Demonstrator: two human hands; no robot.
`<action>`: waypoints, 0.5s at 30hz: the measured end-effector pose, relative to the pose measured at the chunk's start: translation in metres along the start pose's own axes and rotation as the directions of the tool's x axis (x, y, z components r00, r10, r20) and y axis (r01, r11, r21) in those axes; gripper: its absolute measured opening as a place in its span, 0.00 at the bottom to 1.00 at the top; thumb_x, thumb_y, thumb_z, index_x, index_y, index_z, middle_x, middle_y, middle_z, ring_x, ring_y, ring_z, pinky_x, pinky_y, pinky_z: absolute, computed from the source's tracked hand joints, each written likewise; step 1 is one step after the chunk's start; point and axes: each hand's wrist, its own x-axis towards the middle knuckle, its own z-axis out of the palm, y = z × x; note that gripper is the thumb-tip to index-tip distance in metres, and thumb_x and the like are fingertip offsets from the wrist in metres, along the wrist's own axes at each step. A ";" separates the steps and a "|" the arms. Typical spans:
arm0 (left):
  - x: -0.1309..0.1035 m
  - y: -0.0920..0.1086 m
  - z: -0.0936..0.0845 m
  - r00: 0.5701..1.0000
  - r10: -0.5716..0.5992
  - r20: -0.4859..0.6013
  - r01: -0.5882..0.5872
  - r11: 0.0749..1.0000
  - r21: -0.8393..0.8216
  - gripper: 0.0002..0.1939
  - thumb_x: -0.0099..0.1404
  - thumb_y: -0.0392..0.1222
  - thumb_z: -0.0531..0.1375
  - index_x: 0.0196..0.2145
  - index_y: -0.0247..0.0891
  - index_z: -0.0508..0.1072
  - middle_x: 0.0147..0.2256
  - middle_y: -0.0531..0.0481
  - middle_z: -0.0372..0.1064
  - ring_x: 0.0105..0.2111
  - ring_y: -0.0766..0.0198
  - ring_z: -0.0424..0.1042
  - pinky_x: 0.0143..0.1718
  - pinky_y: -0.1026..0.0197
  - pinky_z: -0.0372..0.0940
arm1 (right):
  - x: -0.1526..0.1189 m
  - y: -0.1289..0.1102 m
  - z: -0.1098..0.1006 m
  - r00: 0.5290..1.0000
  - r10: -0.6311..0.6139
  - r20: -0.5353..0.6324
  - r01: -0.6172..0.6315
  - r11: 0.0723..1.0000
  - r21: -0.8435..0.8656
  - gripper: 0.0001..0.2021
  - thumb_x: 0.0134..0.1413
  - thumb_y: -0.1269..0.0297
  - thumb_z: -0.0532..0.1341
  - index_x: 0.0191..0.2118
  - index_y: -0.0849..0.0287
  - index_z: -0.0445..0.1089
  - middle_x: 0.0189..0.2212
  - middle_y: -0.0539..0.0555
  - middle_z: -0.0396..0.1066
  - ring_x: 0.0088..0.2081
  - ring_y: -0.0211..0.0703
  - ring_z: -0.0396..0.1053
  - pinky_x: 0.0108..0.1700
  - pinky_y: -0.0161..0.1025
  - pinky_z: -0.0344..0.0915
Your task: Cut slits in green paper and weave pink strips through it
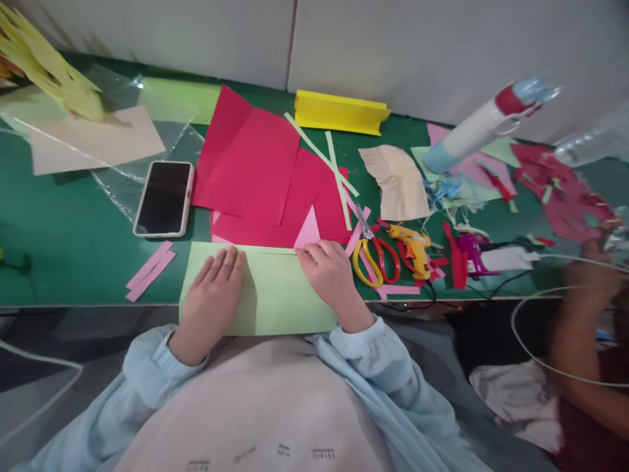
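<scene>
A light green sheet of paper lies at the table's front edge, its near part hanging over toward my body. Along its far edge runs a narrow folded strip. My left hand rests flat on the sheet's left part, fingers stretched out near the fold. At the right end of the fold, my right hand has its fingers bent together, pinching or pressing the paper's edge. Red paper sheets lie just beyond. Scissors with red and yellow handles are right of my right hand.
A phone and pink strips lie left. Rightward are a yellow glue gun, a purple device with a white cable, and a tall bottle. Folded yellow paper stands near the wall. Another person's arm is far right.
</scene>
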 end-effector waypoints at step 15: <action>0.014 0.018 -0.014 0.998 0.007 0.057 -0.008 1.000 0.021 0.26 0.69 0.27 0.42 0.63 0.24 0.60 0.60 0.25 0.61 0.63 0.46 0.60 0.63 0.45 0.57 | 0.000 0.002 0.004 0.996 -0.079 0.029 0.080 0.996 -0.028 0.15 0.67 0.73 0.49 0.39 0.60 0.74 0.34 0.56 0.73 0.40 0.45 0.64 0.44 0.42 0.59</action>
